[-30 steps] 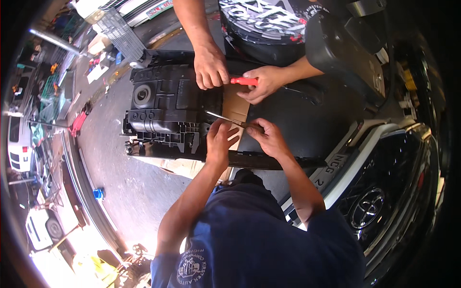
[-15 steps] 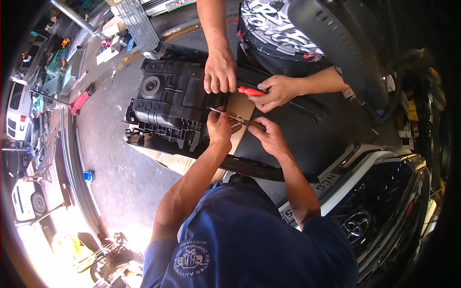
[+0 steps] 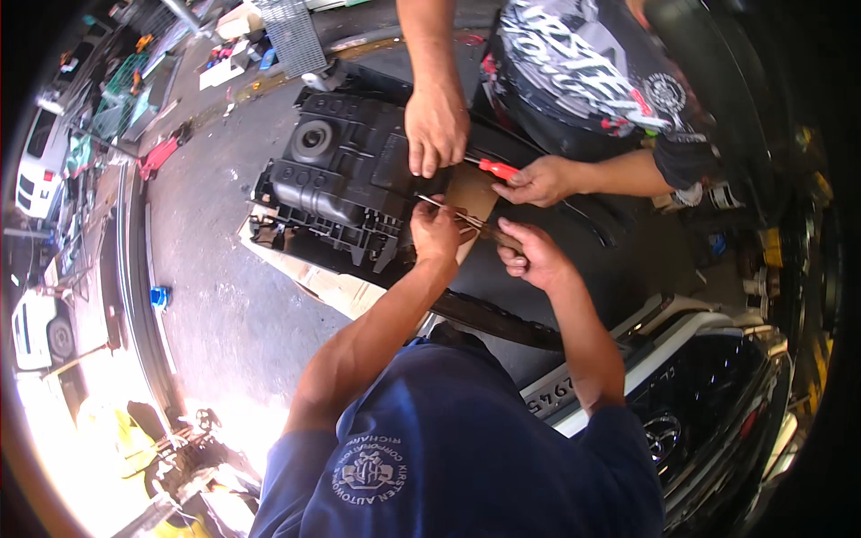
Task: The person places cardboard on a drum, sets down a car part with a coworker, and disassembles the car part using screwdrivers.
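Your right hand [image 3: 541, 255] is gripping a brown-handled screwdriver [image 3: 503, 238], while your left hand [image 3: 437, 235] is resting along its shaft, fingers partly curled; whether they are pinching is hard to tell. The tip is pointing at the right edge of the black moulded part [image 3: 345, 170], which is lying on the far left. Opposite, a co-worker's hand [image 3: 543, 183] is holding a red-handled screwdriver [image 3: 499, 169]. You are apparently placing the tip; the next move probably calls for steadying the shaft and minding those nearby fingers.
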Demonstrator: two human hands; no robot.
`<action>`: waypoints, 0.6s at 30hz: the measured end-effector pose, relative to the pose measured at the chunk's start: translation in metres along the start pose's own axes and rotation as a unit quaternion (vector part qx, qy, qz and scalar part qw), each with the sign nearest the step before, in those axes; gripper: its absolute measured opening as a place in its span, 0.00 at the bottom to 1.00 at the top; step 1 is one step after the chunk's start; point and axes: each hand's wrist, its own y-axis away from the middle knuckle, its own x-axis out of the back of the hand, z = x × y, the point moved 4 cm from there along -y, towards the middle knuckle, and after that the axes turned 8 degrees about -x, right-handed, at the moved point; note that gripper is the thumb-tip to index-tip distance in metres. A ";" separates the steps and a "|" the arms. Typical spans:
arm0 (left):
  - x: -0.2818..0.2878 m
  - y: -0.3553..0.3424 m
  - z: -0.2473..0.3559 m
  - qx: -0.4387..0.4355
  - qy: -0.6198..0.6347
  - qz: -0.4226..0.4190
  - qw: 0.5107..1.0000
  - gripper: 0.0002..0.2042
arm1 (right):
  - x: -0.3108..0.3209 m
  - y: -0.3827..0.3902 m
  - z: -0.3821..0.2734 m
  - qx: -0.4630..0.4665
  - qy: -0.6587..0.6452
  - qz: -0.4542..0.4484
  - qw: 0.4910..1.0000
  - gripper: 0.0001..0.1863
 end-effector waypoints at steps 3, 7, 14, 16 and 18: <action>-0.002 0.001 -0.002 0.001 0.015 0.008 1.000 0.12 | -0.009 0.002 -0.011 -0.050 0.061 0.007 0.997 0.12; -0.005 -0.006 -0.005 0.008 0.006 -0.006 1.000 0.12 | -0.012 0.007 -0.038 0.201 0.355 0.098 0.908 0.12; -0.004 -0.014 -0.011 0.013 0.042 0.006 0.999 0.11 | -0.017 0.014 -0.030 0.187 0.256 0.136 0.939 0.15; -0.003 -0.010 -0.012 0.006 0.056 0.021 0.998 0.11 | -0.023 0.020 -0.018 0.069 0.063 0.112 0.989 0.15; -0.001 -0.009 -0.013 -0.022 0.019 0.019 0.999 0.11 | -0.011 0.012 -0.010 0.049 0.068 0.127 0.988 0.15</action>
